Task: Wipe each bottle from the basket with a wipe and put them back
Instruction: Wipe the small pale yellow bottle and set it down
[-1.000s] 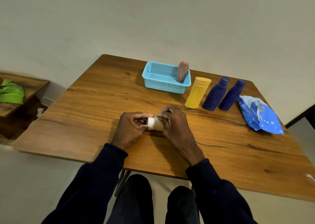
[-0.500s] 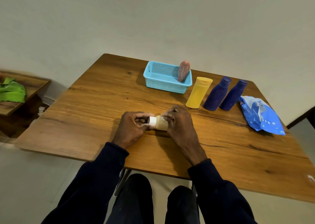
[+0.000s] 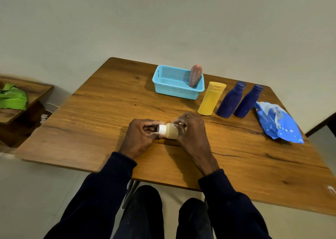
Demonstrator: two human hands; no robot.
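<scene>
Left hand (image 3: 140, 138) pinches the cap (image 3: 161, 129); right hand (image 3: 190, 135) grips the beige bottle (image 3: 171, 133), seemingly through a wipe (image 3: 179, 124).

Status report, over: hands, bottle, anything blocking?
Left hand pinches cap; right hand grips beige bottle. Pink bottle in basket; yellow bottle, blue bottles stand outside. Nothing between hands and basket.

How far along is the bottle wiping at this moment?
Possibly done: only the pink bottle sits in the basket. In hand: left hand and right hand grip the beige bottle. Left: yellow bottle and two blue bottles stand outside it, wiped or not unclear.
</scene>
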